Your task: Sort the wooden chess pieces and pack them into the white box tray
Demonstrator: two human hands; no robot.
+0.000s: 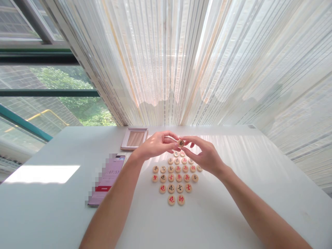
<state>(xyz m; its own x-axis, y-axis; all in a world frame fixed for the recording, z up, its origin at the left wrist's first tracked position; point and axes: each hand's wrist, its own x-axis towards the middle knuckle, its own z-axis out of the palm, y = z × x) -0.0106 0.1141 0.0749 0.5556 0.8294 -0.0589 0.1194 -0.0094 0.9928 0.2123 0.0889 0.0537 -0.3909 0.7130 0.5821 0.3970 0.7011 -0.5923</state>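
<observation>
A round wooden Chinese chess piece (181,143) with a black character is held up above the table, its face turned toward me. My left hand (157,144) pinches it from the left, fingers closed at its edge. From the right, the thumb and fingertips of my right hand (207,154) close on the same piece. Below and nearer to me, other Chinese chess pieces (178,177) lie face up in rows, some with red characters and some with black. The front row has two red pieces, one of them a red piece (181,200) on the right. My right hand partly covers the farther rows.
A shallow open box (123,141) lies at the back left of the white table (220,214). Nearer, a phone (110,178) showing a timer lies left of my left forearm, partly blurred out. Behind the table hang striped curtains (166,69), with a window at left.
</observation>
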